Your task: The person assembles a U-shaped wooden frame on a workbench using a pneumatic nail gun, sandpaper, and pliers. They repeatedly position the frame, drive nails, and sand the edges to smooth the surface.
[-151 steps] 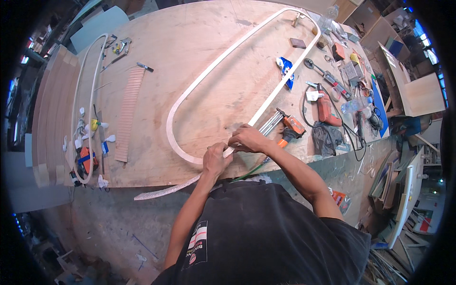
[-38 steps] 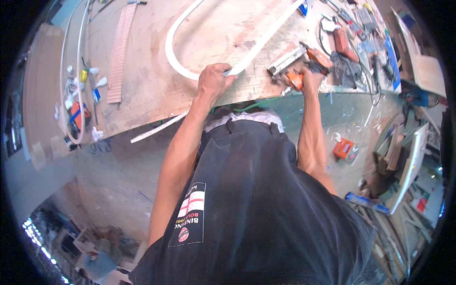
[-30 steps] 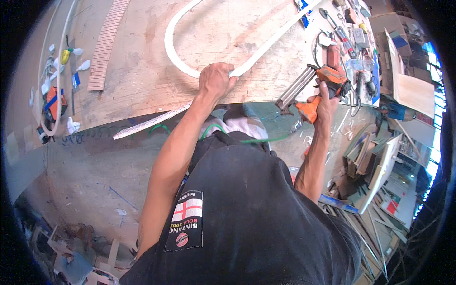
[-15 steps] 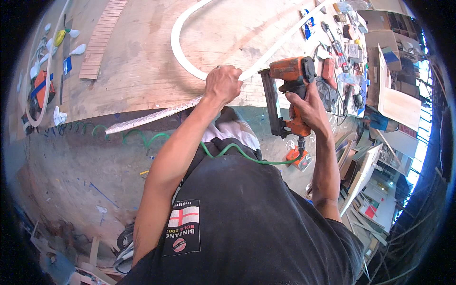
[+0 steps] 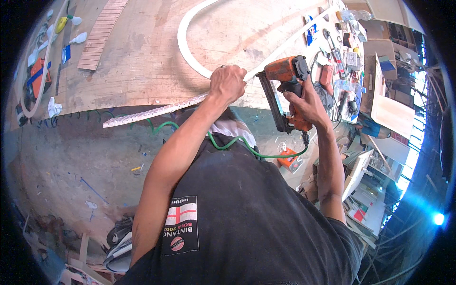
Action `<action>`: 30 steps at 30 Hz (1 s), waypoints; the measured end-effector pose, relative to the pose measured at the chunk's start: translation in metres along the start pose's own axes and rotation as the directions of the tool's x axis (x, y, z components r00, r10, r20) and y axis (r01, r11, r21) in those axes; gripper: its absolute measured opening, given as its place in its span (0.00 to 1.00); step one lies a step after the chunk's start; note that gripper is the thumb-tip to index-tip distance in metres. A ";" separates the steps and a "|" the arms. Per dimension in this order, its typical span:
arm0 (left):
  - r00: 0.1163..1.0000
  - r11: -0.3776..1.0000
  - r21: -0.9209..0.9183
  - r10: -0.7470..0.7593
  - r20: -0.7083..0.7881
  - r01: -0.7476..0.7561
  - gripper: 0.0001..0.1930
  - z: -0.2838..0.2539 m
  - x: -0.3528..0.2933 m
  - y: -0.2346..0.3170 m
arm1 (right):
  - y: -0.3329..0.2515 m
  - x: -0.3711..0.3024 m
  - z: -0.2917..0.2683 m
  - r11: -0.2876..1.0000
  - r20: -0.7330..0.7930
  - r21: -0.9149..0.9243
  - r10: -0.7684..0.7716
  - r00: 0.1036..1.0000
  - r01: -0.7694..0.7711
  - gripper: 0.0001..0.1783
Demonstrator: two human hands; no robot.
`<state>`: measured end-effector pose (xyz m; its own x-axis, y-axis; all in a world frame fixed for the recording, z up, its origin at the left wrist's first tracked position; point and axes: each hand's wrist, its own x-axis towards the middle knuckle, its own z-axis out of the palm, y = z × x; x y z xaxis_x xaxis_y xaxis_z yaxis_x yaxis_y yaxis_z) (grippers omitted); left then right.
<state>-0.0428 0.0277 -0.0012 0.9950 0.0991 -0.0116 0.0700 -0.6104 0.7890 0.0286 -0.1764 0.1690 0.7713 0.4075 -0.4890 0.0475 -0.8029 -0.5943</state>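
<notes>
My left hand (image 5: 228,84) is closed round a white curved strip (image 5: 183,42), at the near edge of the wooden table. The strip bends into a loop on the tabletop, and a straight length (image 5: 280,50) runs off to the far right. From under that hand a length with close cross cuts (image 5: 154,113) sticks out left past the table edge. In my right hand (image 5: 308,105) is an orange and black nail gun (image 5: 281,70), gripped by its handle. The gun's nose is close to the strip, just right of my left hand; contact cannot be made out. A green coiled air hose (image 5: 232,142) joins its handle base.
A slotted wooden strip (image 5: 102,35) lies on the table (image 5: 142,57) at left, near white plastic spoons and an orange tool (image 5: 38,78). Tools, bottles and a grey-red tube (image 5: 338,61) crowd the right side. An orange box (image 5: 288,156) sits on the floor below.
The nail gun has tilted and its nose has come slightly nearer my left hand. My left hand and the strip's loop have shifted a little right. Both hands keep their hold.
</notes>
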 end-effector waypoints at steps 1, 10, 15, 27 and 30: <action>1.000 1.000 0.002 -0.004 0.001 0.004 0.07 0.000 0.000 0.000 | -0.001 0.001 0.000 1.000 0.002 -0.003 -0.005 1.000 0.005 0.36; 1.000 1.000 0.015 0.006 -0.015 -0.006 0.06 0.004 0.001 -0.002 | -0.007 0.002 -0.001 0.998 0.016 -0.057 -0.033 0.999 0.034 0.37; 1.000 1.000 0.019 -0.020 0.012 0.019 0.06 0.005 0.002 -0.001 | 0.007 0.007 -0.001 0.993 0.002 -0.078 -0.092 0.996 0.092 0.34; 1.000 1.000 0.009 0.012 -0.007 -0.012 0.08 0.000 0.003 -0.002 | 0.003 -0.001 0.001 0.996 -0.057 0.000 -0.087 0.995 0.087 0.34; 1.000 1.000 -0.017 0.016 -0.021 -0.017 0.12 -0.001 0.002 -0.007 | 0.013 -0.007 -0.001 0.999 -0.109 0.025 -0.033 0.993 0.036 0.37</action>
<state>-0.0410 0.0326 -0.0062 0.9943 0.1058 0.0142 0.0523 -0.5983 0.7996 0.0248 -0.1898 0.1652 0.8339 0.3840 -0.3964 0.0592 -0.7764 -0.6275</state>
